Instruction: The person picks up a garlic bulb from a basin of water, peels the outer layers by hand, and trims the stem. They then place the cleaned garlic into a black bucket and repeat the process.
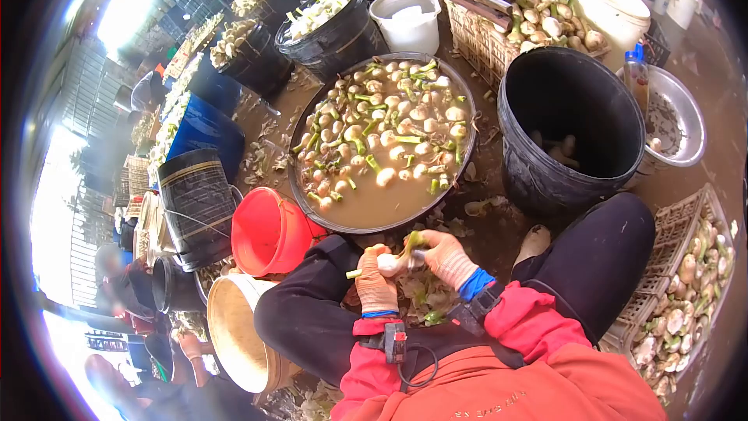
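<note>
My left hand (374, 282), in an orange-tinted glove, is closed around a white onion-like bulb (387, 264) with a short pale green stalk poking out to the left. Opposite it, my right hand (447, 259) pinches the limp, yellow-green outer skin (413, 244) at the bulb's other side. Both hands are above my lap, close to the near rim of a wide round basin (374, 229). Muddy brown water fills the basin, with many similar bulbs (386, 177) floating in it. Loose peelings (425, 288) lie beneath my hands.
A large black bucket (520, 160) with a few bulbs inside stands at right. A red bucket (269, 230) and a cream bucket (234, 335) are at left. Crates of bulbs (662, 265) flank my right knee. Co-workers sit at far left. A metal bowl (693, 121) holds a bottle.
</note>
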A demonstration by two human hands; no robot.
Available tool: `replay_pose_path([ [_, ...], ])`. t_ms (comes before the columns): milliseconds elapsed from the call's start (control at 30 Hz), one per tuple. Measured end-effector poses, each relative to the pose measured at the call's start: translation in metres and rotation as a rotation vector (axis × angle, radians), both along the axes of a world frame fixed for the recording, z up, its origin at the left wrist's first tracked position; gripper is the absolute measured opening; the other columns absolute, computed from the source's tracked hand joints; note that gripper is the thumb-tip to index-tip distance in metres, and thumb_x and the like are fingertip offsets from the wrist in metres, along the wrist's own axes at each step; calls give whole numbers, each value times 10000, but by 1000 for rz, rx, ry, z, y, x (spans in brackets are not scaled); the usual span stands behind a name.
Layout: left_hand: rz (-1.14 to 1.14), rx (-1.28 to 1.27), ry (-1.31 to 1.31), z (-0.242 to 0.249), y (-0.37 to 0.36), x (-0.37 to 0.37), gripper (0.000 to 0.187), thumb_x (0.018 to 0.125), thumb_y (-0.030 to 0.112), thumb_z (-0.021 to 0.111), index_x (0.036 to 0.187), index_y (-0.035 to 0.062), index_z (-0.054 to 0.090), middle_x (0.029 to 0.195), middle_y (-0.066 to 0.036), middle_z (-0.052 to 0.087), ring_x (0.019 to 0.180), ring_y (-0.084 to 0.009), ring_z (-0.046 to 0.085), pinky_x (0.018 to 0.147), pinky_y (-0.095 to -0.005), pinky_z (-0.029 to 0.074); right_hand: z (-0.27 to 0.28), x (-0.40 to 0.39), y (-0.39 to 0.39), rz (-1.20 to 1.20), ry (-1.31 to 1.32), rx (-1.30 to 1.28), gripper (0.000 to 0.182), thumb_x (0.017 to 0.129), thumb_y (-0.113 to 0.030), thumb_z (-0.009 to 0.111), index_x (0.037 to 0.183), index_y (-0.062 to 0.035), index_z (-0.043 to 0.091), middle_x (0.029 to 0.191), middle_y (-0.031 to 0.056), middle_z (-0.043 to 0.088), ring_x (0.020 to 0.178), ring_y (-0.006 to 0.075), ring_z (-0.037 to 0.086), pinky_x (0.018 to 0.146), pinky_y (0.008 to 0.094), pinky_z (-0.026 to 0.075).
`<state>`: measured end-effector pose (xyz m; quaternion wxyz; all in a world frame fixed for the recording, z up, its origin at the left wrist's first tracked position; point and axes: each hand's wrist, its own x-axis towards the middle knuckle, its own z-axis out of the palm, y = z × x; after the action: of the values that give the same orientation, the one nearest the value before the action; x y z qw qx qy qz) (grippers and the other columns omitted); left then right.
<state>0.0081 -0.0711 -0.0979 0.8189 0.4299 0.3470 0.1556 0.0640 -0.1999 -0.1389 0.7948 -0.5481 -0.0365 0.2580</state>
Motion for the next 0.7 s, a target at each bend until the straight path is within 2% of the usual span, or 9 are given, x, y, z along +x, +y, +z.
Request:
replay_pose_path([
  [33, -94, 18, -25, 3, -3, -1, 210, 862, 237, 607, 953, 49, 583, 866, -63, 582, 749, -195, 590, 586, -326, 523, -7, 6, 1, -84, 19, -79, 250, 733, 91, 641, 968, 4, 644, 934, 28, 649, 881, 108, 571, 822, 257, 463],
  [233, -336, -130, -184, 13, -10, -6, 272, 853, 195, 624, 1082, 72, 543, 961, -88, 605, 810, -231, 610, 627, -353, 556, -35, 30, -24, -447, 95, -316, 234, 771, 82, 535, 953, -22, 638, 843, 36, 645, 768, 121, 586, 720, 259, 480],
  [300, -257, -123, -175, 13, -6, -8, 258, 850, 210, 632, 1050, 64, 557, 963, -95, 607, 820, -235, 613, 641, -346, 563, -65, 39, -26, -636, 27, -144, 253, 766, 123, 488, 934, -11, 622, 832, 37, 628, 751, 131, 584, 706, 258, 483],
  [333, -228, -160, -195, 9, 2, -7, 237, 855, 230, 630, 994, 45, 578, 968, -98, 610, 843, -250, 617, 670, -346, 568, -50, 41, -34, -709, 217, -17, 262, 764, 148, 458, 923, 2, 607, 825, 41, 614, 740, 137, 583, 691, 265, 490],
  [367, -228, -158, -195, 6, 8, -9, 237, 855, 230, 630, 994, 45, 578, 968, -98, 610, 843, -250, 617, 670, -346, 568, -76, 50, -41, -761, 281, 276, 232, 777, 97, 531, 968, -4, 617, 928, 79, 621, 781, 187, 619, 709, 309, 524],
  [433, -41, -482, -257, 10, 12, -8, 202, 862, 187, 625, 951, 10, 588, 994, -94, 603, 898, -263, 607, 708, -398, 559, -66, 49, -43, -664, 133, -55, 216, 803, -6, 588, 1016, -19, 617, 949, 94, 632, 810, 193, 620, 741, 307, 506],
  [500, -51, -419, -266, 8, 12, -7, 216, 878, 211, 602, 965, 13, 605, 1049, -115, 613, 955, -280, 600, 759, -379, 554, -14, 30, -40, -231, -244, -643, 282, 827, -125, 612, 1078, 2, 592, 930, 129, 652, 841, 193, 624, 755, 300, 489],
  [600, -126, -48, -234, 7, 5, -7, 242, 891, 175, 585, 1065, 7, 600, 1110, -97, 599, 1030, -243, 566, 893, -399, 479, -5, 13, -17, 94, -254, -416, 432, 797, -286, 683, 1125, -24, 580, 1014, 149, 636, 924, 208, 587, 836, 307, 443],
  [700, -255, 194, -250, 6, -5, -7, 270, 897, 160, 579, 1115, 1, 586, 1166, -85, 575, 1064, -200, 543, 935, -351, 435, 34, -6, -7, 91, -50, -28, 332, 820, -80, 605, 1142, -13, 562, 973, 120, 637, 905, 180, 573, 823, 283, 437],
])
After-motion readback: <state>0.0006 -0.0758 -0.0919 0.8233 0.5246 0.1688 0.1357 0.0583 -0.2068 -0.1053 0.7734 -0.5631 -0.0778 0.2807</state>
